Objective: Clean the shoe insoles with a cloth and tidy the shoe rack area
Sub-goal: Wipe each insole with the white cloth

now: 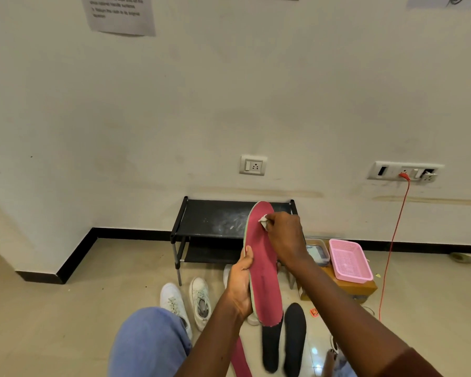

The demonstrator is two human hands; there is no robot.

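Insole: the red insole (264,268) is held upright in the air in front of the rack (215,219), with its toe end up and its heel end over the floor (93,308).
Left hand: the left hand (239,284) is wrapped round the insole's left edge about mid-length.
Right hand: the right hand (284,238) has its fingers bunched on a small white cloth (263,220), pressing it to the toe end.
Flex risk: the grip sits well below the wiping spot, so the toe end looks unsupported. Hard rubbing could fold it back, and the cloth would skim rather than scrub.
Cloth risk: only a small wad shows. It could slip from the pinch, leaving bare fingertips on the face.
Drop risk: if the left hand loses its hold, the insole would likely land on the black insoles (294,338) and the other red insole (241,360) on the floor below, picking up grit.
Rack risk: the top shelf shows pale dust smears, so a cleaned insole set there now would get dirty again.
Clutter risk: the white shoes (199,300) lie near the knee and could be knocked. The red cable (392,248) trailing beside the basket (348,261) could snag during tidying.
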